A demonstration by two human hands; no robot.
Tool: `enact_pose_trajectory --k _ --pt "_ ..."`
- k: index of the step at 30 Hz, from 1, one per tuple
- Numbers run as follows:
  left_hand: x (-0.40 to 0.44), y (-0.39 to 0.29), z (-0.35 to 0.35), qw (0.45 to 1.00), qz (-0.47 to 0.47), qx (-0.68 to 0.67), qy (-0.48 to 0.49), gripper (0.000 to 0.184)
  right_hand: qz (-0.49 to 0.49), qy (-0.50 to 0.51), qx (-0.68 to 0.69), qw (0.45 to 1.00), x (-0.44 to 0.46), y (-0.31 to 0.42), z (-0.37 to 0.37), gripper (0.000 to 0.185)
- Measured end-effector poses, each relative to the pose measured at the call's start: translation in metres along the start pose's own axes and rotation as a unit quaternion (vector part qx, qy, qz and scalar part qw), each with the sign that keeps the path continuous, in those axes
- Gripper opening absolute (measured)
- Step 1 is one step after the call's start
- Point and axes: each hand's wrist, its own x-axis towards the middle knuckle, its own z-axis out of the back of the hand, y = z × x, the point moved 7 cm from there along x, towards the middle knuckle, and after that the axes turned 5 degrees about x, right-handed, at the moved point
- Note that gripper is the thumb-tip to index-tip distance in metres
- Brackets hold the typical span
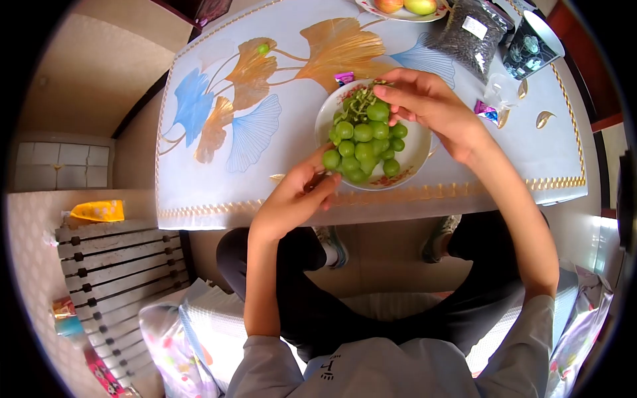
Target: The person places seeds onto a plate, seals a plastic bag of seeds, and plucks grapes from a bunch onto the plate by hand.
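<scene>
A bunch of green grapes (363, 147) lies over a white plate (415, 162) with a red flower pattern. My right hand (428, 106) pinches the stem end at the top of the bunch, thumb and fingers closed on it. From the lower left, my left hand (297, 192) holds the side of the bunch, with its fingertips partly hidden behind the grapes. A single loose grape (263, 48) rests on the tablecloth (279, 192), well to the left of the plate.
Wrapped candies (344, 78) (486, 111) lie near the plate. At the back right stand a bag of dark small pieces (468, 40) and a dark patterned cup (531, 50). A fruit plate (398, 14) sits at the far edge.
</scene>
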Motion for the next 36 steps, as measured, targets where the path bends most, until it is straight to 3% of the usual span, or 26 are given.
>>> enact_pose_trajectory --k 4,6,10,13,18,21,22,24,25,28,31,34,35,36 --pt "-0.005 -0.008 0.015 0.998 0.001 0.044 -0.042 0.034 -0.043 0.039 -0.01 0.998 -0.005 0.009 0.001 0.036" --pt "-0.005 -0.004 0.023 0.998 -0.01 0.025 -0.06 0.03 -0.056 -0.002 0.006 0.998 -0.003 0.006 0.008 0.031" --pt "0.0 0.0 0.026 0.979 -0.102 0.15 -0.088 0.023 -0.071 -0.016 0.043 0.996 0.001 -0.007 0.018 0.025" --pt "-0.001 0.002 0.018 0.982 -0.105 0.097 -0.126 0.021 -0.074 -0.017 0.051 0.996 0.003 -0.012 0.017 0.026" --pt "0.002 -0.002 0.016 0.949 -0.081 0.264 -0.156 0.022 -0.046 -0.008 0.016 0.999 0.0 -0.009 0.014 0.029" --pt "0.003 -0.002 0.022 0.946 -0.084 0.256 -0.177 0.02 0.077 -0.048 -0.164 0.982 0.006 -0.003 0.025 0.03" --pt "0.002 -0.004 0.024 0.947 -0.091 0.247 -0.187 0.019 0.188 -0.067 -0.259 0.945 0.003 0.01 0.021 0.031" --pt "0.001 -0.009 0.025 0.936 -0.054 0.287 -0.199 0.023 0.396 -0.101 -0.425 0.807 -0.014 0.035 -0.004 0.036" --pt "0.0 -0.013 0.026 0.928 -0.036 0.308 -0.206 0.025 0.402 -0.031 -0.403 0.822 -0.02 0.041 -0.015 0.044" --pt "-0.006 -0.042 0.022 0.892 -0.153 0.358 -0.228 0.022 0.481 0.055 -0.449 0.751 -0.046 0.054 -0.066 0.045" --pt "-0.01 -0.079 0.009 0.823 -0.22 0.472 -0.228 0.018 0.464 0.038 -0.463 0.754 -0.047 0.035 -0.08 0.052" --pt "-0.012 -0.108 -0.002 0.749 -0.266 0.584 -0.168 0.021 0.456 0.021 -0.423 0.783 -0.044 0.038 -0.085 0.049" --pt "-0.012 -0.116 -0.004 0.748 -0.263 0.592 -0.143 0.021 0.476 -0.027 -0.353 0.805 -0.042 0.044 -0.081 0.024" --pt "-0.01 -0.125 -0.006 0.746 -0.262 0.6 -0.12 0.021 0.458 -0.022 -0.379 0.804 -0.034 0.036 -0.078 0.021"
